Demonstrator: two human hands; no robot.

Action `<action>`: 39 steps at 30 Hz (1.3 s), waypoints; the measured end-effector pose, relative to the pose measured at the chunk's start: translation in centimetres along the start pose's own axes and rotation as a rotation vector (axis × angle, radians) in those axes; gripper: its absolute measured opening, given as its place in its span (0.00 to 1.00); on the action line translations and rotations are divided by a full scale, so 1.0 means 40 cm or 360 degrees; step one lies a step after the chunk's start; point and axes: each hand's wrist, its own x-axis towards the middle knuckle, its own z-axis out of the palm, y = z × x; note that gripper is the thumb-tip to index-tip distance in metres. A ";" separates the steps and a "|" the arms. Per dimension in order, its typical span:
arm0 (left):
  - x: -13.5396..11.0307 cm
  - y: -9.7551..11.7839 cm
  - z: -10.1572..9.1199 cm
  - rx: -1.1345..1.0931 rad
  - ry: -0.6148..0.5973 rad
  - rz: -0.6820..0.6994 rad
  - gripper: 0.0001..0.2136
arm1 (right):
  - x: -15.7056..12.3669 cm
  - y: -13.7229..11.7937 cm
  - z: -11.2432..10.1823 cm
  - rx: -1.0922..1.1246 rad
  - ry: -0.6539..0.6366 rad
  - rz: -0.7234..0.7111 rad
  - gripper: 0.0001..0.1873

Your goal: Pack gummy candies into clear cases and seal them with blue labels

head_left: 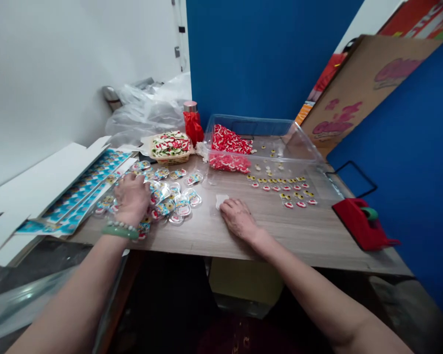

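My left hand (133, 195), a beaded and a green bangle at its wrist, reaches down into a pile of small clear plastic packs (166, 206) with blue, yellow and red pieces inside. Its fingers are curled and slightly blurred; what lies between them is hidden. On the wooden table, my right hand (239, 218) rests with its fingers together on the edge of a small white piece (221, 200) that looks like paper or a clear pack. To its right lie rows of little yellow eye-like pieces (286, 180) and red-and-white pieces (276, 188).
A clear plastic bin (299, 147) holds many red-and-white pieces (229, 142). Behind the packs stand a tub of mixed pieces (172, 147) and a red-wrapped bottle (193, 125). Blue printed cards in a white box (84, 187) lie left. A red tape dispenser (362, 226) stands right.
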 end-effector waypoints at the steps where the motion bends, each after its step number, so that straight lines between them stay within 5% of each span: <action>1: -0.016 0.014 0.000 -0.0015 0.0059 0.0057 0.10 | -0.018 0.010 -0.009 -0.0012 0.0015 0.0009 0.13; 5: -0.089 0.124 0.017 -0.0160 0.0058 0.0417 0.11 | -0.045 0.039 -0.071 0.0123 0.0048 0.0134 0.11; 12: -0.135 0.362 0.119 -0.0015 -0.0660 0.1135 0.13 | 0.059 0.154 -0.133 0.0109 0.0113 0.0979 0.16; 16: -0.151 0.432 0.160 -0.0091 -0.0776 0.1210 0.12 | 0.083 0.238 -0.113 0.0094 0.0044 0.0844 0.14; 21: -0.194 0.437 0.172 -0.0101 -0.0800 0.1470 0.10 | 0.007 0.217 -0.082 0.0147 -0.0036 0.0536 0.10; 26: -0.205 0.390 0.149 0.0048 -0.0703 0.1339 0.11 | -0.183 0.153 -0.083 0.0497 0.0089 0.0297 0.07; 29: -0.220 0.379 0.141 -0.0052 -0.0610 0.1224 0.11 | -0.257 0.141 -0.085 0.0949 0.0421 0.0470 0.07; 32: -0.276 0.400 0.136 -0.0402 -0.0601 0.0929 0.11 | -0.261 0.150 -0.072 0.1308 0.0662 0.0928 0.05; 35: -0.362 0.442 0.130 -0.0862 -0.0788 0.0611 0.10 | -0.220 0.152 -0.050 0.1435 0.0547 0.1204 0.18; 39: -0.472 0.479 0.113 -0.1343 -0.1227 0.0193 0.05 | -0.187 0.118 -0.041 0.0786 0.0253 0.1283 0.16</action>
